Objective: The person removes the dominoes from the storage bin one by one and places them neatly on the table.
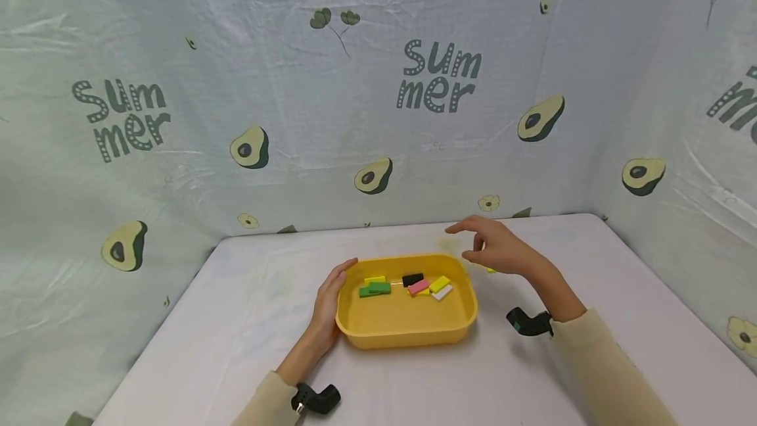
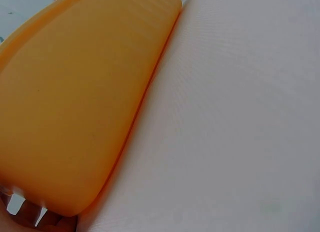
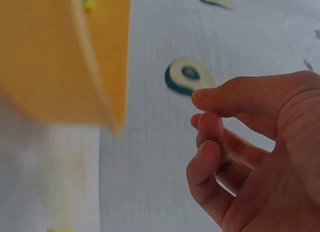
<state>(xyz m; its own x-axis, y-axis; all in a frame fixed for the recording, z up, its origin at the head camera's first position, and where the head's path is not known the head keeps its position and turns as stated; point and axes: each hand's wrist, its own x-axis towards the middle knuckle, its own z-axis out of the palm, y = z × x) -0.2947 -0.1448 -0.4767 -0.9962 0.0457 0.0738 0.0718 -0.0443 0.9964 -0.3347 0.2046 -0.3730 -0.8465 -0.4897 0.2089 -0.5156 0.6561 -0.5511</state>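
A yellow plastic tub [image 1: 402, 339] sits on the table with several small blocks inside. My left hand [image 1: 326, 298] rests along the tub's left wall, fingers stretched toward its far corner. In the left wrist view, parts of that hand's fingers [image 2: 49, 221] show at the tub's lower edge. Beyond the tub's right rim, my right hand [image 1: 501, 246] is raised over the table, thumb and forefinger apart, nothing between them. A small yellow block [image 1: 491, 270] lies beneath it, partly hidden. Inside are green blocks [image 1: 380, 288], a black block [image 1: 412, 279], a pink block [image 1: 418, 287] and a white block [image 1: 442, 292].
More yellow blocks [image 1: 439, 284] lie among the others in the tub. The white table [image 1: 195, 347] ends at a hanging sheet [image 1: 307, 97] printed with avocados and lettering, which also runs along both sides. Each wrist carries a black camera mount [image 1: 529, 322].
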